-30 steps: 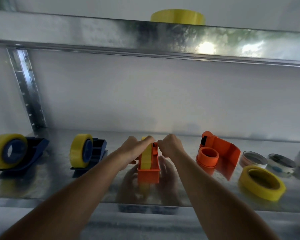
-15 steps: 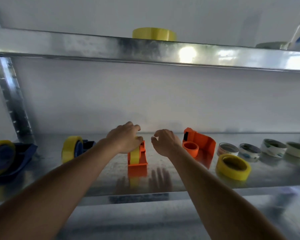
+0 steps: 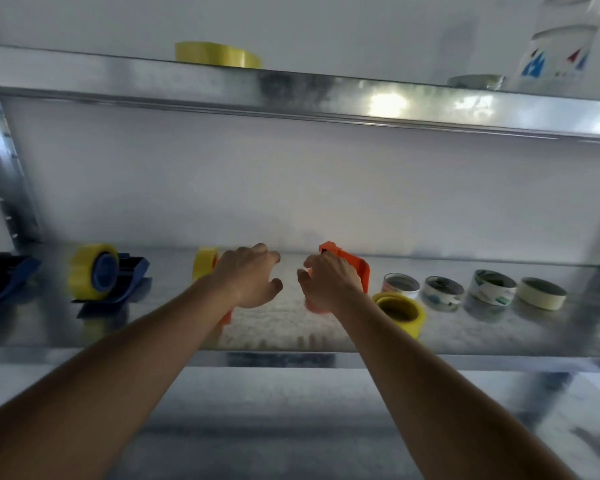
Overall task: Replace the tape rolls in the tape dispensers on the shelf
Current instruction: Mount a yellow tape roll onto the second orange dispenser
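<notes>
The orange dispenser (image 3: 226, 315) loaded with a yellow tape roll (image 3: 204, 266) stands on the metal shelf (image 3: 284, 353), largely hidden behind the left hand (image 3: 252, 280). Half a second ago that hand gripped the roll; it is now released, fingers loosely spread. The right hand (image 3: 329, 284) has travelled right to the empty orange dispenser (image 3: 350, 268); whether it grips cannot be determined. Judgement: one dispenser is finished, the next begins. A loose yellow roll (image 3: 400, 311) lies just right.

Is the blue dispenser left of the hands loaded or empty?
Loaded: the blue dispenser carries a yellow tape roll around its hub.
</notes>
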